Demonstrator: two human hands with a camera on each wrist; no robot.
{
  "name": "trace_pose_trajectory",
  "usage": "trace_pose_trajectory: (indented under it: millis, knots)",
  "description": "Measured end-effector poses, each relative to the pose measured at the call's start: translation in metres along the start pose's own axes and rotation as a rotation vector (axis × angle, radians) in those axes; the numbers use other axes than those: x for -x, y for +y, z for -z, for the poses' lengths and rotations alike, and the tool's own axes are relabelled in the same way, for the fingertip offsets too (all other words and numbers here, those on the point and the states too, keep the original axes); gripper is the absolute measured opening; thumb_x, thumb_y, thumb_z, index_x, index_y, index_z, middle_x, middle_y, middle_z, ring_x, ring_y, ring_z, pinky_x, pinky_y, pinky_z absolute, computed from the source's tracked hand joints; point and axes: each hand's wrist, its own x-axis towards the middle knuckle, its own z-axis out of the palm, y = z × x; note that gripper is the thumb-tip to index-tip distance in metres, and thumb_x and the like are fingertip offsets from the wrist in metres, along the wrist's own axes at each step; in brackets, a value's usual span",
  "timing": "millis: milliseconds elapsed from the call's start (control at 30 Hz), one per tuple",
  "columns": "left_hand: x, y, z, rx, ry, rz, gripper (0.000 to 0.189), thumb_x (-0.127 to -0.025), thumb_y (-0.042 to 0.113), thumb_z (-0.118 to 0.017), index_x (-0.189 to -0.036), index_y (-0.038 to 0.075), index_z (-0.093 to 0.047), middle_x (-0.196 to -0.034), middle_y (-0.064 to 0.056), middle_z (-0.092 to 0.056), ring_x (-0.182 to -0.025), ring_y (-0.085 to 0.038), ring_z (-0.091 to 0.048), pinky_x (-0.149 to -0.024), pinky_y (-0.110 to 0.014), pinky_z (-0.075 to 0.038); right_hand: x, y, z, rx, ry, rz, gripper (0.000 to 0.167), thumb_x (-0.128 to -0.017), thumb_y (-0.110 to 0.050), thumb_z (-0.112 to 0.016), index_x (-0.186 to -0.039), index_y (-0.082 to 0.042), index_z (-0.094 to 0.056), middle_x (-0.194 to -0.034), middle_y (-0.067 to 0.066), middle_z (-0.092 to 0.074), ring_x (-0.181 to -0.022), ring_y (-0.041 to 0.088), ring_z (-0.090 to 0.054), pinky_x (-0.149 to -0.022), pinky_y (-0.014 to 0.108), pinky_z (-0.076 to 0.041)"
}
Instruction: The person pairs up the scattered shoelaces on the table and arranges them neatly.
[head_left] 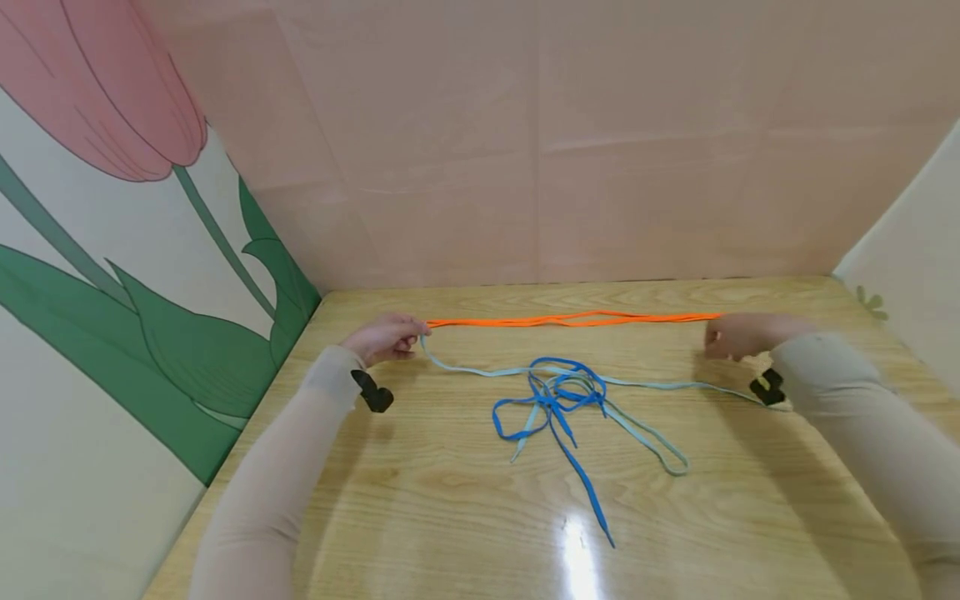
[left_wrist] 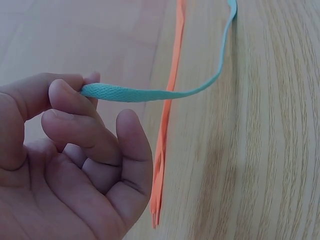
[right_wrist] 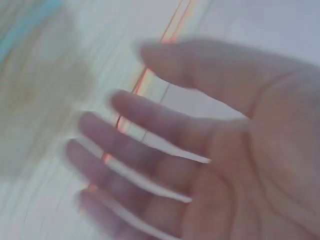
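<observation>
Between thumb and forefinger, my left hand [head_left: 386,337] pinches one end of a light teal shoelace [left_wrist: 125,94]. From there the lace runs right along the table into a loose tangle. A darker blue shoelace [head_left: 581,483] is looped with it, one tip pointing towards me. Orange shoelaces [head_left: 517,322] lie stretched side by side along the back of the table; the teal lace crosses above them in the left wrist view. Over their right end is my right hand [right_wrist: 200,135], blurred, with fingers spread and nothing held.
The wood-grain table [head_left: 450,500] ends at a pink backdrop [head_left: 450,167]. A tulip-printed panel [head_left: 217,375] stands on the left and a pale panel [head_left: 911,267] on the right. Another teal stretch [head_left: 675,385] reaches towards the right forearm.
</observation>
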Motion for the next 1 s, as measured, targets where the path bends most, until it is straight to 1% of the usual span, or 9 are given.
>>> trace_pose_trajectory:
  millis: [100, 167, 300, 367, 433, 567, 667, 800, 1000]
  knots:
    - [-0.002, 0.000, -0.002, 0.009, 0.020, 0.022, 0.028, -0.099, 0.019, -0.056, -0.117, -0.002, -0.059, -0.066, 0.005, -0.047, -0.052, -0.005, -0.037, -0.089, -0.038, -0.052, -0.015, -0.038, -0.010, 0.067, 0.160, 0.105, 0.036, -0.099, -0.028, -0.053, -0.114, 0.005, -0.056, -0.108, 0.020, -0.063, -0.095, 0.032, -0.062, -0.076, 0.046, -0.052]
    - [-0.003, 0.000, -0.004, 0.015, 0.028, 0.031, 0.027, -0.098, 0.020, -0.057, -0.115, -0.002, -0.059, -0.066, 0.004, -0.046, -0.052, -0.005, -0.037, -0.088, -0.037, -0.052, -0.026, -0.062, -0.020, 0.029, 0.216, 0.152, 0.041, -0.100, -0.032, -0.051, -0.121, 0.003, -0.055, -0.116, 0.022, -0.061, -0.103, 0.036, -0.060, -0.082, 0.050, -0.051]
    - [-0.005, 0.002, -0.008, 0.025, 0.024, 0.032, 0.026, -0.098, 0.018, -0.057, -0.114, -0.003, -0.058, -0.065, 0.004, -0.046, -0.052, -0.005, -0.036, -0.083, -0.033, -0.053, -0.048, -0.100, -0.043, -0.058, 0.235, 0.180, 0.048, -0.102, -0.036, -0.048, -0.131, 0.002, -0.050, -0.124, 0.021, -0.059, -0.110, 0.036, -0.059, -0.088, 0.051, -0.049]
    - [-0.006, 0.002, -0.010, 0.025, 0.022, 0.031, 0.028, -0.098, 0.018, -0.057, -0.115, -0.004, -0.057, -0.065, 0.005, -0.045, -0.051, -0.005, -0.036, -0.085, -0.035, -0.053, -0.058, -0.112, -0.052, -0.070, 0.229, 0.171, 0.048, -0.101, -0.035, -0.049, -0.130, 0.003, -0.049, -0.122, 0.022, -0.060, -0.108, 0.035, -0.060, -0.088, 0.050, -0.050]
    - [-0.006, 0.003, -0.011, 0.020, 0.020, 0.029, 0.027, -0.098, 0.018, -0.057, -0.115, -0.003, -0.058, -0.065, 0.005, -0.045, -0.051, -0.005, -0.035, -0.087, -0.037, -0.052, -0.066, -0.119, -0.060, -0.068, 0.228, 0.152, 0.044, -0.100, -0.031, -0.052, -0.128, 0.004, -0.051, -0.119, 0.022, -0.062, -0.105, 0.032, -0.062, -0.087, 0.047, -0.051]
    - [-0.006, 0.003, -0.012, 0.017, 0.017, 0.028, 0.022, -0.098, 0.018, -0.057, -0.112, 0.000, -0.059, -0.065, 0.005, -0.044, -0.051, -0.005, -0.035, -0.093, -0.042, -0.050, -0.077, -0.125, -0.070, -0.086, 0.244, 0.119, 0.030, -0.097, -0.017, -0.058, -0.119, 0.002, -0.056, -0.112, 0.021, -0.064, -0.088, 0.025, -0.064, -0.073, 0.038, -0.053]
    - [-0.007, 0.003, -0.011, 0.022, 0.017, 0.034, 0.022, -0.098, 0.018, -0.057, -0.111, 0.001, -0.059, -0.065, 0.005, -0.045, -0.051, -0.005, -0.035, -0.094, -0.042, -0.049, -0.079, -0.125, -0.072, -0.120, 0.274, 0.141, 0.019, -0.093, -0.008, -0.059, -0.109, 0.001, -0.062, -0.101, 0.017, -0.066, -0.078, 0.021, -0.060, -0.066, 0.034, -0.050]
    - [-0.008, 0.003, -0.009, 0.018, 0.013, 0.037, 0.023, -0.098, 0.019, -0.057, -0.113, 0.001, -0.059, -0.065, 0.005, -0.045, -0.052, -0.005, -0.035, -0.091, -0.040, -0.051, -0.076, -0.123, -0.068, -0.124, 0.343, 0.173, 0.010, -0.091, -0.006, -0.062, -0.098, -0.002, -0.067, -0.090, 0.009, -0.067, -0.076, 0.017, -0.058, -0.067, 0.031, -0.048]
    - [-0.007, 0.002, -0.007, 0.002, 0.005, 0.029, 0.023, -0.100, 0.020, -0.054, -0.114, 0.002, -0.059, -0.066, 0.005, -0.045, -0.052, -0.006, -0.035, -0.090, -0.038, -0.051, -0.059, -0.127, -0.048, -0.175, 0.426, 0.207, 0.015, -0.095, -0.014, -0.062, -0.104, -0.003, -0.067, -0.096, 0.011, -0.067, -0.082, 0.020, -0.064, -0.069, 0.032, -0.049]
